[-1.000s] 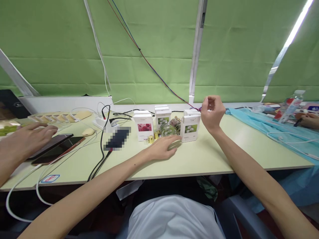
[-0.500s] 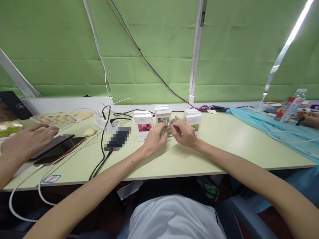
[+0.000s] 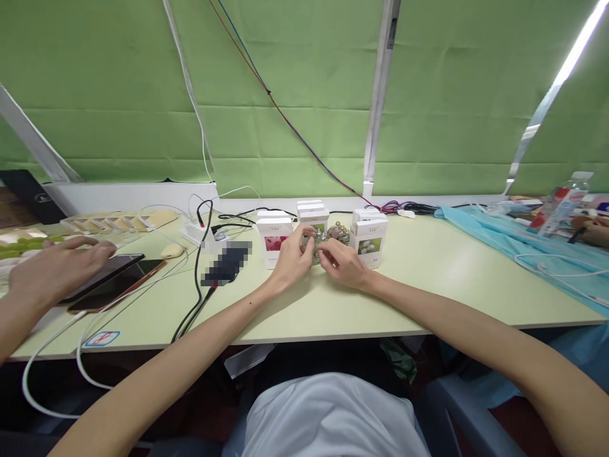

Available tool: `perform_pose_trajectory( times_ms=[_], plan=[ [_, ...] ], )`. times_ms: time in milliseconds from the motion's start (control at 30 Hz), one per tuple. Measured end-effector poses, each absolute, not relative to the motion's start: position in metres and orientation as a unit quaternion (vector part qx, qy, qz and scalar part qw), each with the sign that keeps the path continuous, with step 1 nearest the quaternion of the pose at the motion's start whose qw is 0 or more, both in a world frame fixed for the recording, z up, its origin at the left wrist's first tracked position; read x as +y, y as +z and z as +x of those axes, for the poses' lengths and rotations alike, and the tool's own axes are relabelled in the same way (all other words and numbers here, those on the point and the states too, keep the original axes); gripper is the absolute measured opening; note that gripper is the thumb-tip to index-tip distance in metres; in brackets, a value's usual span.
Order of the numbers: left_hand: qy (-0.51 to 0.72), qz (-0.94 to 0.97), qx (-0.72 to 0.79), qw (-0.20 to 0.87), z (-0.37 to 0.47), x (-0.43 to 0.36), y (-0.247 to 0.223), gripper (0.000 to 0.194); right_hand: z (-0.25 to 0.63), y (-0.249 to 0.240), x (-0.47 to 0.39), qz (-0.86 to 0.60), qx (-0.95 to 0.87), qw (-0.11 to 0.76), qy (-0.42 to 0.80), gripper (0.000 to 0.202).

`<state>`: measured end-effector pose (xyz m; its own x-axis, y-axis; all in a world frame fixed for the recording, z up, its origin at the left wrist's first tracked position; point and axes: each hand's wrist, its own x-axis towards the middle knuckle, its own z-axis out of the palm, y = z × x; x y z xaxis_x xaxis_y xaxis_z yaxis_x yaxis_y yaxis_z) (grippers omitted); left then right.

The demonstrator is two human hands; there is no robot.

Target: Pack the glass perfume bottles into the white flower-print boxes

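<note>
My left hand (image 3: pixel 294 255) is closed, thumb and forefinger bent around something small beside a shiny, clear, glass-like piece (image 3: pixel 320 233). My right hand (image 3: pixel 346 263) is pinched just to the right, its fingertips nearly meeting the left ones. What sits between the fingertips is too small and hidden to name. Behind the right hand lies a cluster of small shiny pieces with gold-coloured parts (image 3: pixel 339 232). White boxes stand around: a red-flower box (image 3: pixel 272 259) by my left hand, a green-picture box (image 3: pixel 311 216) behind, and a white-flower box (image 3: pixel 370 247) beside my right hand.
Left of the boxes are a pixelated dark object (image 3: pixel 226 263), black cables (image 3: pixel 194 298) and a power strip (image 3: pixel 190 232). Another person's hand (image 3: pixel 59 266) hovers by two phones (image 3: pixel 118 285). Blue sheeting (image 3: pixel 495 244) and a plastic bottle (image 3: pixel 564 203) lie to the right.
My right hand has shifted slightly left and down, uncovering more of the gold-coloured pieces and the white-flower box. My left hand stays near the same spot with its fingers a little raised.
</note>
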<state>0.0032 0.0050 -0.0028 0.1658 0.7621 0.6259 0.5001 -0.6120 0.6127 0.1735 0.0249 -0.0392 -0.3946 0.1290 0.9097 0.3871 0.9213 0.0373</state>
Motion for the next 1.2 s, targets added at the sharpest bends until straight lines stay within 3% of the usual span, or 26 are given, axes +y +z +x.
perform_pose_trajectory(
  times_ms=[433, 1200],
  plan=[
    [0.406, 0.803, 0.424, 0.099, 0.005, 0.010, -0.013, 0.029, 0.174, -0.040, 0.027, -0.183, -0.824, 0.524, -0.113, 0.015],
    [0.377, 0.813, 0.434, 0.094, 0.002, 0.023, -0.027, 0.025, 0.174, -0.035, 0.028, -0.284, -0.817, 0.497, -0.077, 0.023]
  ],
)
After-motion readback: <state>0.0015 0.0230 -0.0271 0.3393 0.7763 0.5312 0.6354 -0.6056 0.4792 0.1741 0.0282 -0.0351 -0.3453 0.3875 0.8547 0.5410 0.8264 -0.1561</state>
